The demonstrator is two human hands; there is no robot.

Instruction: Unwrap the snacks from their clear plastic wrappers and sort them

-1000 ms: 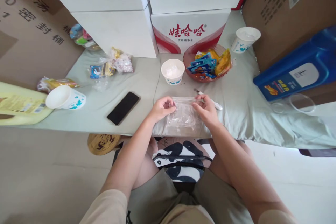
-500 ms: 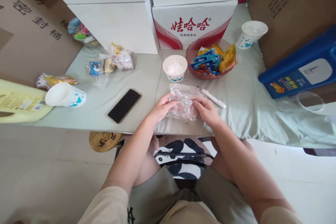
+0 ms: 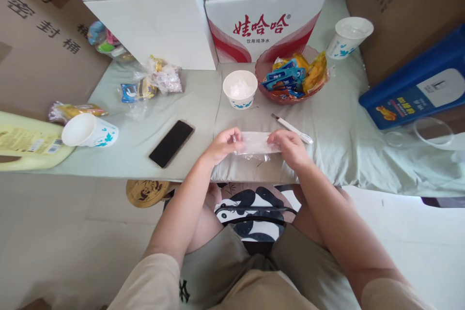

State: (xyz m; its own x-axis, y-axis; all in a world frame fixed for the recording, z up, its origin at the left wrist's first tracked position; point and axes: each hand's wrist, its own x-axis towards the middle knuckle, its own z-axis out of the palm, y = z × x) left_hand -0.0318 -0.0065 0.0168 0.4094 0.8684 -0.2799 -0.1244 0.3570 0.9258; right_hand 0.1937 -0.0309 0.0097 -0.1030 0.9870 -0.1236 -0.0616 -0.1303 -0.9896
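A clear plastic bag [image 3: 256,143], folded into a narrow strip, is stretched between my two hands over the front of the cloth. My left hand [image 3: 223,146] pinches its left end, and my right hand [image 3: 288,147] grips the right end with curled fingers. A loose bit of the film hangs below the strip. Just behind my right hand lies a white pen-shaped tool [image 3: 293,129] with a dark thin tip. Beyond my hands stands a paper cup [image 3: 240,101] with clear crumpled plastic inside.
A pink glass bowl [image 3: 263,88] of snack packets sits behind. A phone [image 3: 172,144] lies left, near a tipped paper cup [image 3: 90,130] and wrapped snacks [image 3: 140,91]. Another cup [image 3: 343,48], a blue jug [image 3: 417,80] and a clear plastic cup [image 3: 434,133] are right. White boxes [image 3: 152,34] stand behind.
The crumpled, spread-out bag is now folded into a flat narrow strip between my hands. My right hand has curled further over its end, and the pen-shaped tool's tip is uncovered.
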